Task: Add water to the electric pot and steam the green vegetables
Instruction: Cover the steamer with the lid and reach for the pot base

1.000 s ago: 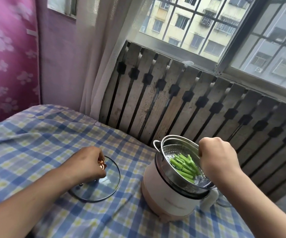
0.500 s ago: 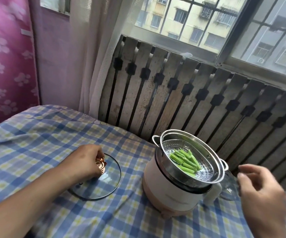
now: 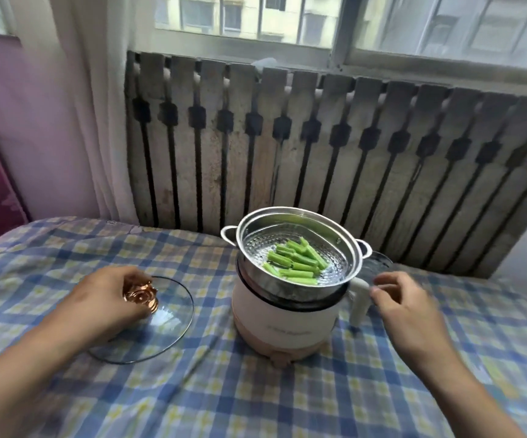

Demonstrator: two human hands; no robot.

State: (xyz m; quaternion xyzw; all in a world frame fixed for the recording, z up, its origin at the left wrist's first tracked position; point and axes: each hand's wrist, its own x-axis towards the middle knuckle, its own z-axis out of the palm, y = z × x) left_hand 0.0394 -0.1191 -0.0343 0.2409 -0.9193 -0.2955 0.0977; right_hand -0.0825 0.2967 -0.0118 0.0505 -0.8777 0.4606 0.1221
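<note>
A pink and white electric pot (image 3: 282,320) stands on the checked tablecloth. A steel steamer basket (image 3: 296,238) sits in its top, tilted, with several cut green vegetable stalks (image 3: 296,262) inside. The glass lid (image 3: 167,324) lies flat on the cloth left of the pot. My left hand (image 3: 104,298) rests on the lid with its fingers around the copper knob (image 3: 140,295). My right hand (image 3: 404,306) hovers right of the pot's white handle (image 3: 359,298), fingers apart and holding nothing.
A clear glass (image 3: 377,268) stands behind the pot's handle, close to my right hand. A wooden slat fence (image 3: 319,147) runs along the table's far edge below the window. A white curtain (image 3: 97,105) hangs at the back left.
My right hand let go of the steamer basket and moved right, beside the pot's handle. My left hand stayed on the lid knob. The camera shifted, centring the pot.
</note>
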